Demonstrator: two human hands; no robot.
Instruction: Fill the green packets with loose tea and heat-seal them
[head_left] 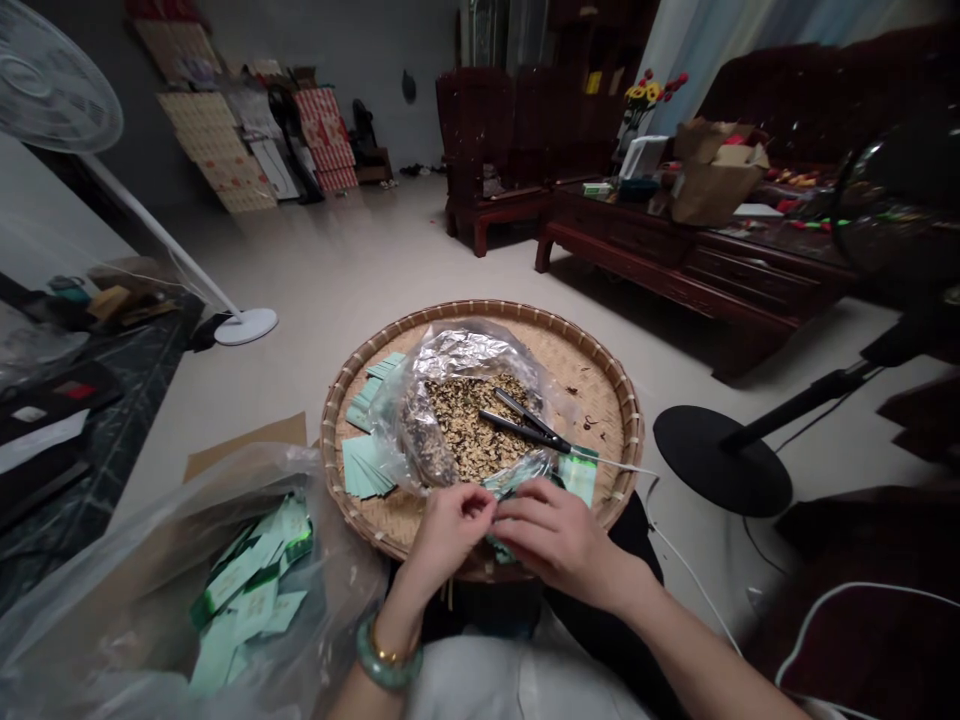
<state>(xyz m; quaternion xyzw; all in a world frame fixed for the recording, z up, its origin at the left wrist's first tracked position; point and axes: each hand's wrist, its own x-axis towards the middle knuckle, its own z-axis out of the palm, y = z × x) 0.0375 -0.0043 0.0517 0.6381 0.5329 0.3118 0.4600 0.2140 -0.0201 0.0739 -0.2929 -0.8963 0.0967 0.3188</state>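
We see two bare hands close together over the near edge of a big round tray (596,365) woven from thin strips. The left hand (452,522) has its fingers curled in toward the thumb, and the right hand (551,530) has its fingers bent toward the left one. The fingertips meet or almost meet, but we cannot tell if either hand is pinching something small. A green bangle (386,660) and a gold band (384,640) go around the left wrist. Some green packets (501,549) show just under the hands, partly hidden. In the middle of the tray sits an open clear bag (480,350) full of dry brown and black bits (461,430). A black tool with two long arms (521,428) lies on the bag, its arms a little apart, with a white cord (622,466) running off to the right. Beside it, on the tray's right side, we see a pale green packet (579,478). Flat green packets (365,468) are fanned out on the left side of the tray, with more behind them. To the left of the tray, a big plastic bag (97,625) holds a pile of filled-looking green packets (251,605).
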